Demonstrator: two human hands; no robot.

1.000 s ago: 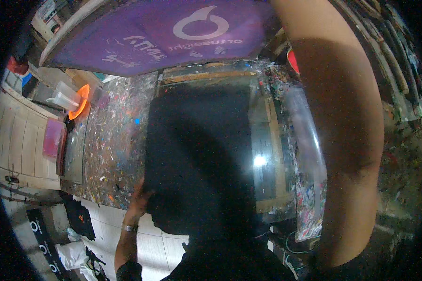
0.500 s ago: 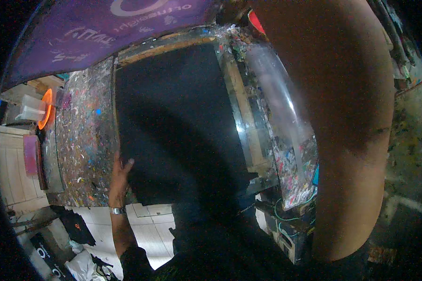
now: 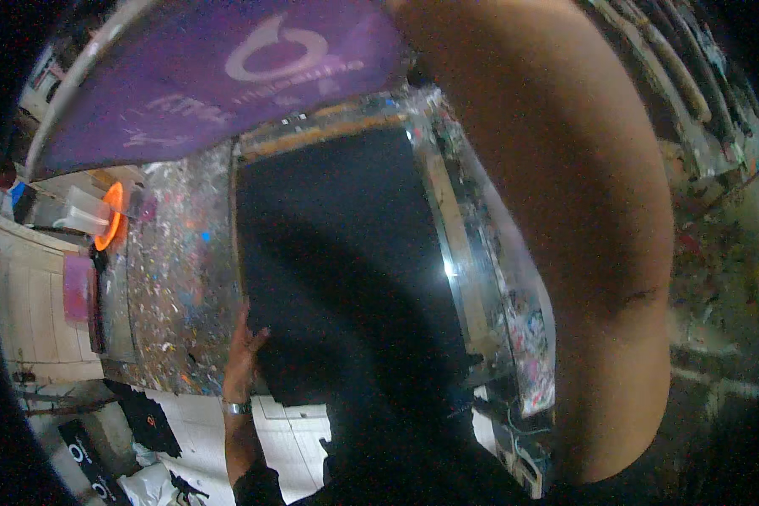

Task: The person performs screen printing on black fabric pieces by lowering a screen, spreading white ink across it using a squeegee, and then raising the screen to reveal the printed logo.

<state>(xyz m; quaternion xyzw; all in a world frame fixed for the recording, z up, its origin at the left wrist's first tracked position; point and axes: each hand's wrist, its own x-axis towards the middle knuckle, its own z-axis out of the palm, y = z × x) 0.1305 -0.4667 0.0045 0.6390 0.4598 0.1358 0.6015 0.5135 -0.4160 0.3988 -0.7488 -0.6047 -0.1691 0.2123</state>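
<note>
A black cloth [image 3: 337, 202] lies flat over a board, with a shadow across it. My left hand [image 3: 243, 358], with a metal watch band at its wrist, rests at the left edge near the front corner of the cloth. Its fingers stretch along that edge and the thumb sits apart, on or against the cloth. My raised right forearm [image 3: 582, 219] fills the right side, and the hand itself is beyond the upper edge of the picture. A purple framed screen [image 3: 202, 101] with pale markings stands tilted up behind the board.
The paint-spattered table [image 3: 173, 287] runs to the left of the board. An orange round lid or dish [image 3: 114, 215] and a clear plastic jug [image 3: 84, 211] stand at the far left. A wooden strip [image 3: 460, 244] borders the cloth's right side. Dark clothing [image 3: 143, 417] lies lower left.
The whole view has shifted, so the table and cloth sit lower and farther right. More of the purple screen shows. My left hand stays at the cloth's edge; my right arm remains raised.
</note>
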